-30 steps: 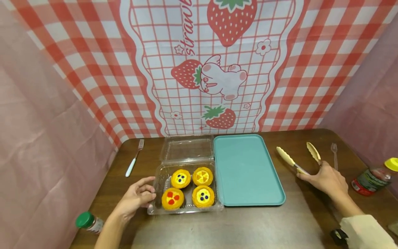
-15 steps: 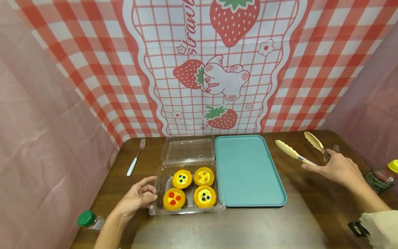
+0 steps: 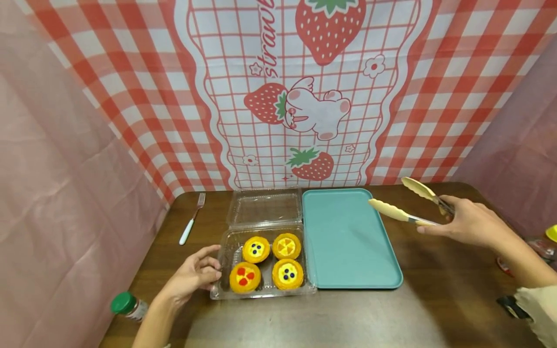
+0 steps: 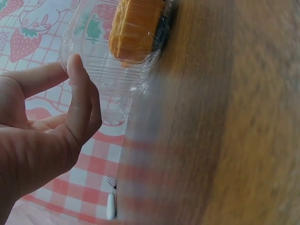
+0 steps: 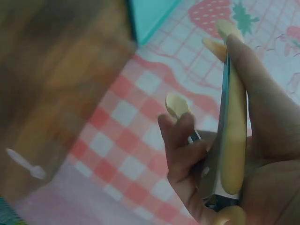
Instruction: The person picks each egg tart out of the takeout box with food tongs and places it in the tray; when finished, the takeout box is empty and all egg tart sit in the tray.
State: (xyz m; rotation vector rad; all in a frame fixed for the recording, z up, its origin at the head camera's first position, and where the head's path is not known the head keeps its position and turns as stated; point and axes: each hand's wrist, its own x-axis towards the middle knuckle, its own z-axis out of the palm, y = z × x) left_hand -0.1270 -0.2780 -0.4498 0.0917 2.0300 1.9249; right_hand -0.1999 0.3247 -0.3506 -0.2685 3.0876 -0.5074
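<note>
My left hand [image 3: 191, 274] pinches the left edge of a clear plastic clamshell container [image 3: 266, 292], whose lid [image 3: 264, 209] lies folded back. Inside sit several egg tarts: two with blue dots [image 3: 256, 250], one with red pieces [image 3: 245, 278], one with orange wedges [image 3: 286, 247]. In the left wrist view, thumb and finger meet at the container's rim [image 4: 77, 47]. My right hand [image 3: 474, 223] grips metal tongs [image 3: 389, 210] with cream tips, held above the table's right side. The tongs' arms stand spread, nothing between them, their lower tip over the tray's right edge.
A teal tray [image 3: 348, 241] lies right of the container. A white-handled fork [image 3: 187, 231] lies at left, and a green-capped jar [image 3: 130, 307] stands front left. A yellow-capped bottle [image 3: 544, 246] is partly behind the right arm. A clear plastic fork [image 5: 26, 164] lies on the table.
My right hand has lifted the tongs off the table and carried them up, then leftward to the tray's edge. The left hand and container stay in place.
</note>
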